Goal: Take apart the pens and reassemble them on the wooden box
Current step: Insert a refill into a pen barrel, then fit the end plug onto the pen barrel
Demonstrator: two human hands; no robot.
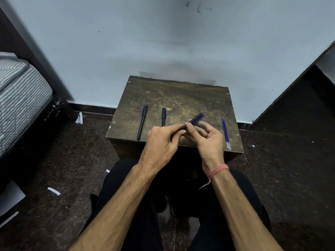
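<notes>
The person sat with dark trousers [137,205] nearest to me, both bare forearms reaching forward over the knees. A pink thread [216,172] was tied round the right wrist, its loose end hanging down.

Above the near edge of the wooden box [181,98] the two hands met. The left hand [161,142] had its fingers curled, pinching the near end of a pen [196,119] between thumb and fingertips. The right hand [208,136] gripped the same pen just beyond, thumb and forefinger closed on it, the other fingers loosely bent beneath. The pen was dark with a blue far end, and it pointed away toward two o'clock, held clear of the box top. Whether it was in one piece or two I could not tell, since the fingers covered the middle.

On the box, at about ten o'clock from the hands, lay a long capped pen [142,122], and just right of it a second capped pen [164,118], its near end hidden behind the left hand. At three o'clock, near the right edge, two thin blue refills [226,134] lay side by side, touching.

Farther off stood a pale wall [126,42]; a striped mattress [20,98] sat at nine o'clock, and paper scraps [53,191] littered the dark floor [290,169].
</notes>
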